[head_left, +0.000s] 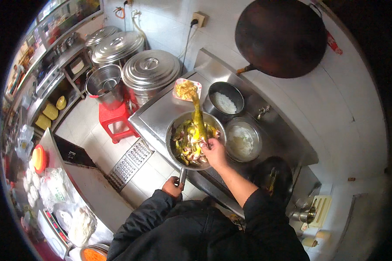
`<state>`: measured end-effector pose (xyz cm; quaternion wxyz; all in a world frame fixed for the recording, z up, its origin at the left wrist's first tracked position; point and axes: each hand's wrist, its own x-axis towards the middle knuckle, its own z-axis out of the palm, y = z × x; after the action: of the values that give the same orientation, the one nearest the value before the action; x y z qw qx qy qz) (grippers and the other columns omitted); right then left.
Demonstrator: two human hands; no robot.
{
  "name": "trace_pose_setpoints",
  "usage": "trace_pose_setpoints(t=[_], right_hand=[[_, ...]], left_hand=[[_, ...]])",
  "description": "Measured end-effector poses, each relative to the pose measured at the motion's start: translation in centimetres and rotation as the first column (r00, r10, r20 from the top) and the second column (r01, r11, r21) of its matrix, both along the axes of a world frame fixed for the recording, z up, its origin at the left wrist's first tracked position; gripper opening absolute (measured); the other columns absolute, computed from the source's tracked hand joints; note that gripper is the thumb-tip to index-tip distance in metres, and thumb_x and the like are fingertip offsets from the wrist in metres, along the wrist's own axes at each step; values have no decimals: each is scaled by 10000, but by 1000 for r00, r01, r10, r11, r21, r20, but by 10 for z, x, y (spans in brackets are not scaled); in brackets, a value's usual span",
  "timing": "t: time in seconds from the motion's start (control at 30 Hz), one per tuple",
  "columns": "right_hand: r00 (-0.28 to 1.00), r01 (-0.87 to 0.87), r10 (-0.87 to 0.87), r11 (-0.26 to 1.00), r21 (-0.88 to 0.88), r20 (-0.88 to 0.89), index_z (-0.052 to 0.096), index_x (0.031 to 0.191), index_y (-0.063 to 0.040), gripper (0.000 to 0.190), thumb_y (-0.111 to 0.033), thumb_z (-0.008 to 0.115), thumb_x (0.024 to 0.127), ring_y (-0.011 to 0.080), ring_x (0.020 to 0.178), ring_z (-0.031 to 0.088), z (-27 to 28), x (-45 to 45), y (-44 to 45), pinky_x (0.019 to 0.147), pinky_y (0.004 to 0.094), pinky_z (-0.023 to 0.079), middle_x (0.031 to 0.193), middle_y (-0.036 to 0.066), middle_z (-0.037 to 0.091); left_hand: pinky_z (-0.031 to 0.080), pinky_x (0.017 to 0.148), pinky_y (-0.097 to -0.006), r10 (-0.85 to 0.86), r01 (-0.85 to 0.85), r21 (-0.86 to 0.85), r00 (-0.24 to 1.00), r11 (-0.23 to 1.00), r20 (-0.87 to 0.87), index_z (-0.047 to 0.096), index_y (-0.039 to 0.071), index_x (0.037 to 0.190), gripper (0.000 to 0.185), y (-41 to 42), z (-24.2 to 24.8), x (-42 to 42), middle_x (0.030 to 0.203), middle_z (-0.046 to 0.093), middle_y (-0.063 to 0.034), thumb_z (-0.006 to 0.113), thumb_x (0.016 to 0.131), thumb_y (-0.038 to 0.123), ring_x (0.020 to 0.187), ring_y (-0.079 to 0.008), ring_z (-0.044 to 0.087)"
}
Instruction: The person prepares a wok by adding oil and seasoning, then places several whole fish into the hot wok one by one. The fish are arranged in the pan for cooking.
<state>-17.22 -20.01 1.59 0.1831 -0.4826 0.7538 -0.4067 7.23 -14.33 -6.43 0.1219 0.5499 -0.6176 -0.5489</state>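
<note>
My left hand (173, 188) grips the handle of a round metal strainer (168, 146), held over the edge of the stainless-steel counter. Several yellow-and-dark fish (183, 140) fill it, with pale and reddish parts showing among them. Above this heap, my right hand (215, 152) pinches one end of a long yellow fish (199, 122); its far end points away from me. Just right of the strainer is a metal basin (243, 140) of cloudy, whitish liquid. Behind that basin stands a dark pot (224, 102) holding white rice-like grains.
A patterned tray (199, 86) of yellowish food lies at the back. Near my right forearm sits a dark wok (284, 174) with a fish in it. Another wok (281, 39) hangs on the wall. Lidded steel pots (150, 68) and a red stool (114, 120) stand left.
</note>
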Motion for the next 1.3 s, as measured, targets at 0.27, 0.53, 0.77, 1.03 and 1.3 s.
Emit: trace_pose_setpoints(t=[0.27, 0.53, 0.77, 1.03, 1.3], right_hand=[[915, 256, -192, 956, -142, 356, 620, 971, 24, 227, -142, 704, 841, 97, 620, 594, 38, -48, 59, 555, 270, 471, 711, 57, 651], [785, 519, -461, 854, -32, 414, 604, 1024, 2, 226, -114, 699, 854, 72, 647, 569, 2, -136, 234, 559, 223, 450, 797, 29, 659], [779, 626, -561, 715, 311, -281, 663, 864, -18, 340, -311, 754, 719, 295, 715, 658, -49, -211, 365, 627, 387, 500, 769, 162, 664], [799, 588, -527, 590, 553, -288, 677, 804, -18, 344, -331, 749, 682, 334, 738, 661, -73, -241, 384, 657, 410, 519, 747, 185, 663], [731, 681, -494, 485, 549, -470, 697, 807, -17, 314, -316, 719, 715, 368, 810, 657, -136, -264, 328, 724, 450, 522, 819, 203, 674]], left_hand=[[543, 726, -350, -44, 40, -40, 993, 998, -112, 488, -73, 1195, 444, 1, -28, 14, 993, 660, -212, 660, 854, 155, 834, -266, 687], [530, 733, -347, -130, 121, -117, 989, 986, -70, 460, -62, 1201, 433, -4, -34, 26, 1002, 625, -182, 664, 868, 127, 852, -234, 646], [516, 747, -348, -158, 151, -239, 987, 959, -11, 505, -54, 1160, 408, -17, -46, 35, 930, 644, -165, 680, 855, 154, 847, -246, 643], [514, 746, -384, -146, 183, -262, 977, 948, 156, 536, -61, 1129, 424, -15, -8, 28, 913, 657, -191, 700, 834, 196, 837, -281, 645], [499, 785, -376, -99, 147, -265, 978, 953, 185, 544, -62, 1138, 489, -10, -8, 26, 925, 659, -173, 714, 815, 263, 850, -272, 637]])
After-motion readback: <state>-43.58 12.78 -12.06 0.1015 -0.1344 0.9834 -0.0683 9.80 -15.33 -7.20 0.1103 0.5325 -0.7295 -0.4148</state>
